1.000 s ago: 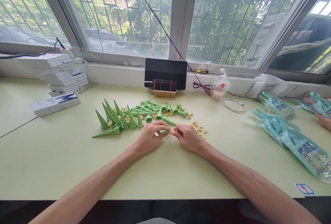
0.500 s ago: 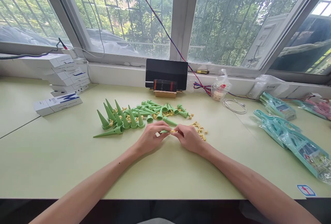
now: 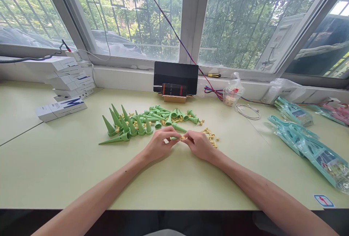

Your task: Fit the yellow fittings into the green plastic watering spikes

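Note:
My left hand [image 3: 161, 142] is closed in a pinch on a green plastic cone spike [image 3: 173, 138], mostly hidden by the fingers. My right hand [image 3: 200, 143] pinches a small yellow plastic plug [image 3: 182, 138] against the green spike's end; whether the plug sits inside cannot be seen. Just behind the hands lies another green spike [image 3: 178, 127]. A pile of loose yellow plugs [image 3: 209, 134] rests beside my right hand. Left of my left hand, several green spikes [image 3: 141, 129] stand point up, and one spike [image 3: 116, 139] lies on its side.
Behind the hands, more green spikes [image 3: 155, 112] lie heaped with yellow pieces. A phone [image 3: 174, 89] leans on a dark tablet [image 3: 176, 70]. White boxes [image 3: 61, 109] are at left. Bagged teal plastic items [image 3: 302, 138], a coiled white cable [image 3: 247, 116] and a plastic bag [image 3: 233, 90] are at right.
Both hands hold nearly the same position. The right fingertips have shifted very slightly at the yellow plug; nothing was let go.

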Action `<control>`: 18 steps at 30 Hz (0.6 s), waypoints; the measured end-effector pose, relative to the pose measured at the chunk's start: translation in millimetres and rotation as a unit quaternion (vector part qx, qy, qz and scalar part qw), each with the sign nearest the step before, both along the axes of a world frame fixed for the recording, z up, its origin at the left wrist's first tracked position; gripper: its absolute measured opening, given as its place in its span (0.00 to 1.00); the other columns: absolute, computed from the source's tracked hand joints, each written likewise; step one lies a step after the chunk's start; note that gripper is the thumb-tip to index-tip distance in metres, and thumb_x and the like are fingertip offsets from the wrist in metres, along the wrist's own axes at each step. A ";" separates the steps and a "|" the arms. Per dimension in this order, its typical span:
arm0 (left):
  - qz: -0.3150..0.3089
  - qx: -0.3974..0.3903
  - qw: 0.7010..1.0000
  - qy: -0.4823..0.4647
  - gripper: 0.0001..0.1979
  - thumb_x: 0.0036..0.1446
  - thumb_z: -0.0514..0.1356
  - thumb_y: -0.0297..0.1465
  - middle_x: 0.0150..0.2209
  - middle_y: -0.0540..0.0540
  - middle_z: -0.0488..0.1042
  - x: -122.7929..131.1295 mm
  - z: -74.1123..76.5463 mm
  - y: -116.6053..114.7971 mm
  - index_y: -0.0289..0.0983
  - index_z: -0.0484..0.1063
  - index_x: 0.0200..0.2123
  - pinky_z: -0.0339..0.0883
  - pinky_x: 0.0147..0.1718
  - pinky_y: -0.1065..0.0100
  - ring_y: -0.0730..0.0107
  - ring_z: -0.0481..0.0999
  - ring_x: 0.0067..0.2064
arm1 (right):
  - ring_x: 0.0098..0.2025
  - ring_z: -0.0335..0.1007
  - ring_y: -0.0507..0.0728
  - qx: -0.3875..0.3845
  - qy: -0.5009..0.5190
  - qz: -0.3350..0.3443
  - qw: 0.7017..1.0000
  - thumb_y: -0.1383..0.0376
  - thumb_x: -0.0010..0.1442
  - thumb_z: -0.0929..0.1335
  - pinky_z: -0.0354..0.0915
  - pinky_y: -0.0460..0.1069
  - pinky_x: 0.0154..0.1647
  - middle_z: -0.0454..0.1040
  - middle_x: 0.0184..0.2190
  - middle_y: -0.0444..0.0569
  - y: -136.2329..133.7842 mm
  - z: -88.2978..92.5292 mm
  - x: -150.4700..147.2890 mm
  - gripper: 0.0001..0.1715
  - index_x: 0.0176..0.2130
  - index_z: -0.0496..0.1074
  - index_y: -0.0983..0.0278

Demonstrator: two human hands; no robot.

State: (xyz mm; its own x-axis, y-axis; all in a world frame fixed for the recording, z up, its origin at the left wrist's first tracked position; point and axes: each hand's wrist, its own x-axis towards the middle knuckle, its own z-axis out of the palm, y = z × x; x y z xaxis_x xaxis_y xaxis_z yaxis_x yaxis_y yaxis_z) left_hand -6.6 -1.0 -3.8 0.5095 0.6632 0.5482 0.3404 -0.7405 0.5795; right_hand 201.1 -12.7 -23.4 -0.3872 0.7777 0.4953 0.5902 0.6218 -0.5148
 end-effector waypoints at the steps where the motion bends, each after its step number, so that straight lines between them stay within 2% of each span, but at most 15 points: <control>1: 0.000 -0.002 1.000 0.000 0.08 0.60 0.60 0.29 0.33 0.45 0.74 0.0 0.2 -0.2 0.39 0.80 0.40 0.69 0.26 0.75 0.73 0.72 0.32 | 0.23 0.58 0.50 0.000 -0.001 0.000 1.000 0.62 0.65 0.66 0.54 0.45 0.27 0.70 0.22 0.43 0.0 -0.2 0.1 0.10 0.33 0.70 0.64; 18: -0.001 0.018 1.000 -0.004 0.07 0.59 0.62 0.28 0.30 0.46 0.74 -0.3 1.8 -0.8 0.37 0.81 0.38 0.66 0.29 0.71 0.72 0.72 0.30 | 0.22 0.58 0.50 0.005 0.001 0.002 1.000 0.63 0.64 0.66 0.54 0.45 0.27 0.70 0.22 0.43 -1.4 0.3 -1.0 0.10 0.32 0.71 0.64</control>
